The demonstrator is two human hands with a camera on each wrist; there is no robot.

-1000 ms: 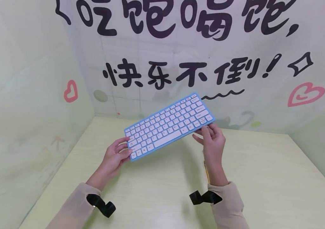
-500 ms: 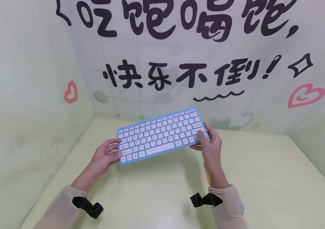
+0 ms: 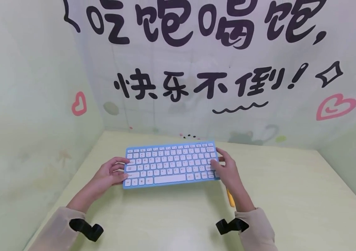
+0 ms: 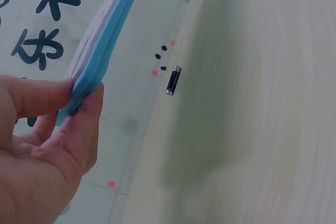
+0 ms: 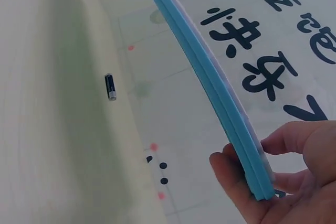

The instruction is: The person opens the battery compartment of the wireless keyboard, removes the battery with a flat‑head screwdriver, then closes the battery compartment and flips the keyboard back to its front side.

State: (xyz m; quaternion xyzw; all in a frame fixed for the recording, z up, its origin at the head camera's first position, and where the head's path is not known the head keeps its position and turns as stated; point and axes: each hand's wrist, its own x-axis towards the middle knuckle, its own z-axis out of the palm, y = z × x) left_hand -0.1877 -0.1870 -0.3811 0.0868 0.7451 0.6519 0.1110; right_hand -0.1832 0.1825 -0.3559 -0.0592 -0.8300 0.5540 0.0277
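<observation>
A blue keyboard [image 3: 168, 167] with white keys is held just above the table, keys facing up and toward me. My left hand [image 3: 104, 177] pinches its left end, thumb on the key side and fingers behind, as the left wrist view shows on the blue edge [image 4: 100, 61]. At the opposite end my right hand [image 3: 229, 172] grips the keyboard the same way, its thumb over the right-hand keys. Beyond the keyboard, a small dark battery [image 4: 173, 81] with silver ends lies on the table; the head view hides it.
An orange handle-like object [image 3: 230, 198] lies on the table [image 3: 165, 219] beside my right wrist, partly hidden by it. A printed fabric wall [image 3: 171, 118] with large black characters closes off the back, and plain side walls stand left and right.
The keyboard has come down and turned from a steep slant to nearly level. My right hand has shifted from under its lower right corner to its right end. My left hand has moved left.
</observation>
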